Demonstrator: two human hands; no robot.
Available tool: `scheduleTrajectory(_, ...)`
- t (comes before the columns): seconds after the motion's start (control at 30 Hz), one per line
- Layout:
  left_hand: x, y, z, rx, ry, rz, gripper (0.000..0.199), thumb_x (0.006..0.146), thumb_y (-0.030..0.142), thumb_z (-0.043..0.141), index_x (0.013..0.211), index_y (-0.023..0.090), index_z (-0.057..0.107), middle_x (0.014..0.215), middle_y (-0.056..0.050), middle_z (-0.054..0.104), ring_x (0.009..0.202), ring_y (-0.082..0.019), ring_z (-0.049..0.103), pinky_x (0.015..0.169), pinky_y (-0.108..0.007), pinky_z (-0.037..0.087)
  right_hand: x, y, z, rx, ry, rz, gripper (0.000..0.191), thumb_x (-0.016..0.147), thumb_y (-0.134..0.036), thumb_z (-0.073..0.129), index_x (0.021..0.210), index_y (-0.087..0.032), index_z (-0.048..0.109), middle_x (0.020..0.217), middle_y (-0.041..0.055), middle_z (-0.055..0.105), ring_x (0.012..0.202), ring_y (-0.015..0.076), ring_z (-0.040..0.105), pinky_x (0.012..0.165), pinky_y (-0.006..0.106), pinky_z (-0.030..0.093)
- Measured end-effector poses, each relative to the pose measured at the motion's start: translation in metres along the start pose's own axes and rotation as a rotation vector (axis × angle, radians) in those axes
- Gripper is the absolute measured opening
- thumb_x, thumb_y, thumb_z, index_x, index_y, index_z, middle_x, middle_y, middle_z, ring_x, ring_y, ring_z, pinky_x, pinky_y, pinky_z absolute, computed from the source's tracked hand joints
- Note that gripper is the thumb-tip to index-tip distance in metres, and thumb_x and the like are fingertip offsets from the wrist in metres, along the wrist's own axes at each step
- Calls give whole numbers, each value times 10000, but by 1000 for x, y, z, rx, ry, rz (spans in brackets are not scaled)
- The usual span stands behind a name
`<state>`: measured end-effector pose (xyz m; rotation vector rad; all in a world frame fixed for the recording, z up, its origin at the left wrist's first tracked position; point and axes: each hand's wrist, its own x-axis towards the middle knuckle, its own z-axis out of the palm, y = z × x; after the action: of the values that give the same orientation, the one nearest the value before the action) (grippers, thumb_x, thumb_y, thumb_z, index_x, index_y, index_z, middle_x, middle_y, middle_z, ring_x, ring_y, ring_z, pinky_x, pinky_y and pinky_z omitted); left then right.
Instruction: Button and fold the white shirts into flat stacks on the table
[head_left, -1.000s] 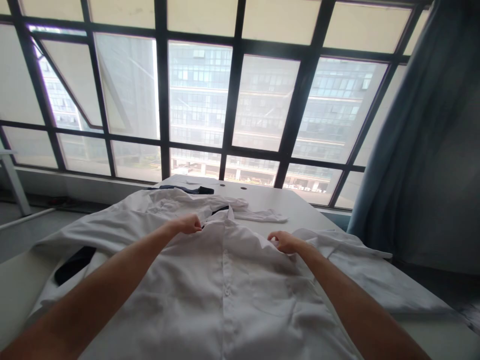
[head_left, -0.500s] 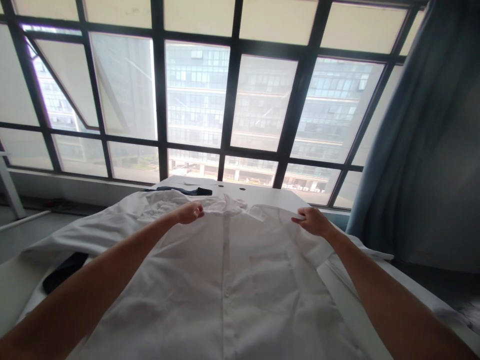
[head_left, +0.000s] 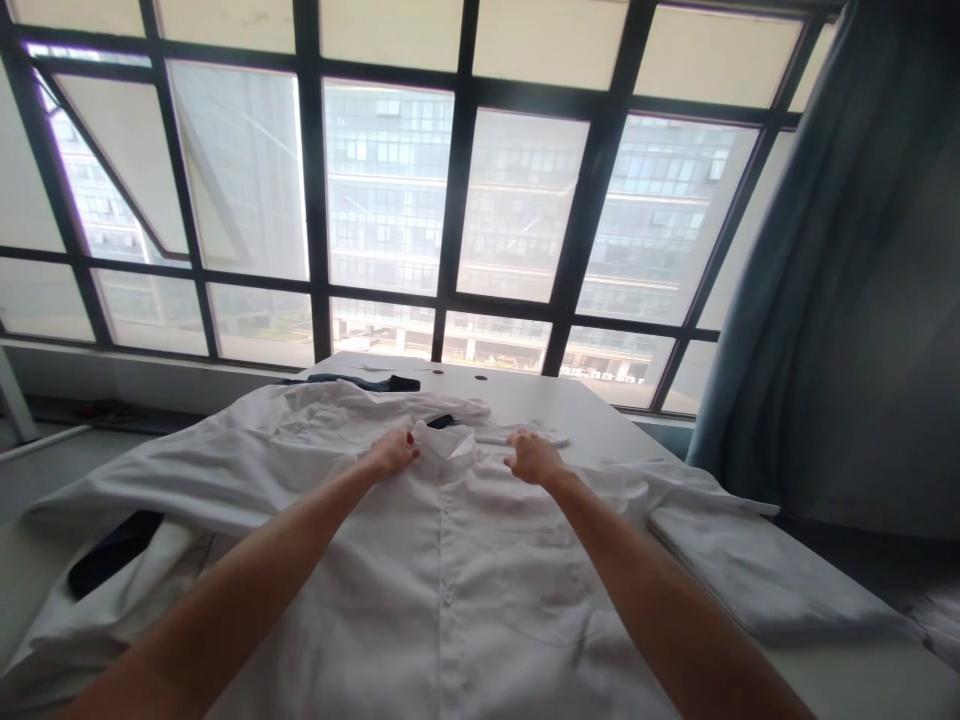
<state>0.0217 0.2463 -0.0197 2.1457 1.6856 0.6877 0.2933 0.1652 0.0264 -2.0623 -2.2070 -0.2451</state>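
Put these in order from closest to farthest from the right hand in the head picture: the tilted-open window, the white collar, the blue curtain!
From the right hand:
1. White collar: closest, just to its left.
2. Blue curtain: off to the right.
3. Tilted-open window: farthest, at upper left.

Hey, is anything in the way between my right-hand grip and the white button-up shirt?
Nothing visible stands between the right-hand grip and the white button-up shirt. The grip is at the shirt's shoulder, just right of the collar; whether it touches fabric is unclear.
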Motion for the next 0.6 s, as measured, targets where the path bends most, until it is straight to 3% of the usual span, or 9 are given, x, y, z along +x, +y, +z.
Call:
scheduleTrajectory(0.07,4,4,3,-20,31,-17,523,755,273,719,1234,143,556,1110,-168,682,1018,-314,638,828,-345,460,7,-22,3,97,24,-87,573,849,-267,618,1406,-203,500,1328,133,593,1151,262,592,913,329,455)
scheduleTrajectory(0.13,6,10,4,8,74,52,684,740,211,720,1374,188,464,1253,-167,626,1141,-340,584,902,-394,442,13,-40,6,145,11,-158,689,835,-253,623,1484,-239,395,1323,122,605,1119,259,614,883,324,465)
scheduleTrajectory(0.2,6,15,1,84,115,183,699,739,151,695,1395,238,469,1300,-144,596,1210,-357,530,951,-448,417,15,-52,10,154,-7,-200,597,834,-231,601,1422,-243,495,1259,112,652,1081,260,635,859,320,469)
scheduleTrajectory(0.3,-2,20,-6,175,179,372,526,758,113,636,1268,233,597,1203,-128,624,1190,-356,523,946,-480,417,13,-58,13,172,46,-196,362,821,-165,548,1133,-228,720,1131,88,717,1021,243,658,837,294,459)
scheduleTrajectory(0.43,-24,22,-17,118,258,485,359,729,66,570,1036,214,684,1122,-94,653,1133,-307,553,940,-440,422,-4,-54,9,258,161,-104,262,839,-217,529,936,-223,773,938,76,757,886,215,677,748,259,434)
scheduleTrajectory(0.5,-36,24,-22,76,291,465,295,736,63,523,911,215,706,1068,-69,685,1090,-276,579,964,-421,400,-16,-53,5,304,185,-52,322,901,-324,488,793,-200,765,793,80,745,769,197,669,663,245,401)
scheduleTrajectory(0.6,-51,28,-26,5,320,337,221,818,164,495,790,197,712,962,-72,717,978,-255,628,918,-377,416,-36,-56,3,357,207,-24,559,966,-471,374,633,-173,708,636,82,691,635,171,634,580,244,343)
